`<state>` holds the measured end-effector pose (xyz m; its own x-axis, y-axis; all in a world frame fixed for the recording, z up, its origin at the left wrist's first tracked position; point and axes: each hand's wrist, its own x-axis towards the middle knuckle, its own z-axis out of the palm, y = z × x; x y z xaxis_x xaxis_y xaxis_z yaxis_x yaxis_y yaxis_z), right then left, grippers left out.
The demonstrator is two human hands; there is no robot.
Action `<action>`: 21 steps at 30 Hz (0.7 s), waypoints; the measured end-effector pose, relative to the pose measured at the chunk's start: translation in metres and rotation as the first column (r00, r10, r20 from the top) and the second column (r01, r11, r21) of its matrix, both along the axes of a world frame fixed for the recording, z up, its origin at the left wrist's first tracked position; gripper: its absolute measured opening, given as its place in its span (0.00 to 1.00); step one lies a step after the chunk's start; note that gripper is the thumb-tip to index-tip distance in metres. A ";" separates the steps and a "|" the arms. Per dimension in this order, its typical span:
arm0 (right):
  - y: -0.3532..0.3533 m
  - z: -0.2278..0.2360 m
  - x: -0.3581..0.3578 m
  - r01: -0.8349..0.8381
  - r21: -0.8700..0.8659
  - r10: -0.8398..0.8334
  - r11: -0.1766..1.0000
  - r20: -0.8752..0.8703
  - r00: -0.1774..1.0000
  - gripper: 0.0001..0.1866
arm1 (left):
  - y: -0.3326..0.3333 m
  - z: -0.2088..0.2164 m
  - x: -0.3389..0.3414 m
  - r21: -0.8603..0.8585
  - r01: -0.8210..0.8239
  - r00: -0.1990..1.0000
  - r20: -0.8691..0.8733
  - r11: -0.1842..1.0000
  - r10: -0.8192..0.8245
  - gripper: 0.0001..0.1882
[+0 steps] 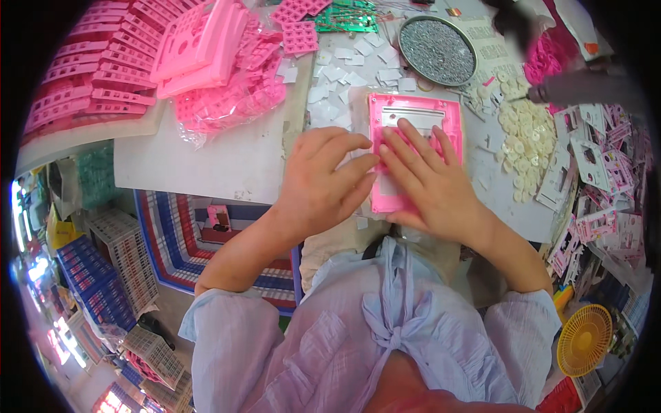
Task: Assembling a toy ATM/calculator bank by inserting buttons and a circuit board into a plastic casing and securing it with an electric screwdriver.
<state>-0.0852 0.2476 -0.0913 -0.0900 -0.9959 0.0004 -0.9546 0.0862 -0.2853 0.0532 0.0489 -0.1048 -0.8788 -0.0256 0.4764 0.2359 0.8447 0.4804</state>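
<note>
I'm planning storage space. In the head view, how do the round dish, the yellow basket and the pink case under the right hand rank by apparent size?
1. Pink case
2. Round dish
3. Yellow basket, only somewhat smaller; it sits near the fisheye rim, so true size is unsure.

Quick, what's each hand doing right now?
Left hand: fingers curled at the pink case's left edge; whether it grips can't be told.
Right hand: open, fingers spread over the case.

left hand [326, 172] curled inward, right hand [434, 177] splayed flat beside it
</note>
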 end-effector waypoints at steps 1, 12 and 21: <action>-0.002 0.000 0.003 -0.006 0.031 0.007 0.999 -0.028 1.000 0.51 | -0.007 0.005 -0.001 -0.006 -0.007 1.000 -0.009 1.000 0.007 0.18; -0.001 0.000 0.003 -0.040 0.141 0.034 0.989 0.044 0.998 0.57 | -0.138 0.067 -0.117 -0.169 -0.368 0.928 -0.009 0.914 0.372 0.13; 0.008 0.002 0.003 -0.115 0.165 0.105 0.980 0.070 0.992 0.55 | -0.202 0.058 -0.204 -0.378 -0.538 0.682 0.330 0.753 0.653 0.13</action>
<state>-0.0820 0.2554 -0.0896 0.0257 -0.9851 -0.1699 -0.9424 0.0328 -0.3329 -0.1505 -0.1533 -0.0464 -0.8214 -0.5549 0.1318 -0.5318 0.8287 0.1744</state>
